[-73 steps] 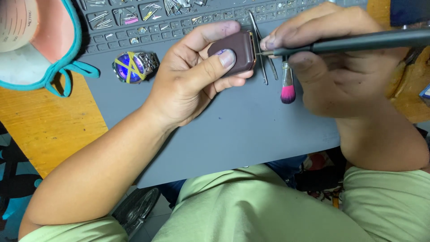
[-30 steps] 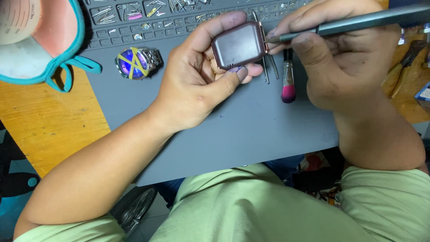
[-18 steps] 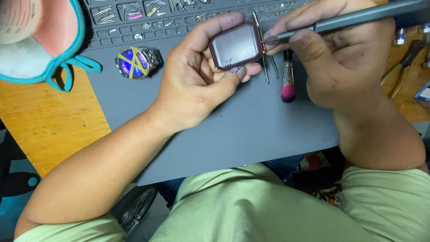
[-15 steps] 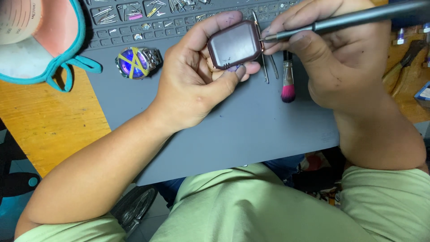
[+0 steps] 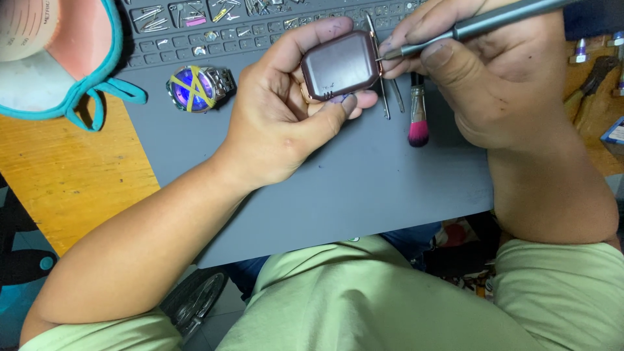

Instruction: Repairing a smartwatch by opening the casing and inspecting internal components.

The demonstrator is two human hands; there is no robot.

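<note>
brush (image 5: 417,116) and, seemingly, tweezers (image 5: 383,97) beside held watch case (image 5: 340,65).

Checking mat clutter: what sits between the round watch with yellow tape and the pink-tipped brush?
In the head view, the left hand holding the square watch case lies between the round watch and the brush, over the grey mat.

My left hand (image 5: 286,117) curls in a pinching grip, thumb forward; my right hand (image 5: 494,78) pinches closed, wrist bent.

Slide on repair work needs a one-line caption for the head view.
Left hand holds a square watch case while right hand sets a grey tool at its edge.
</note>
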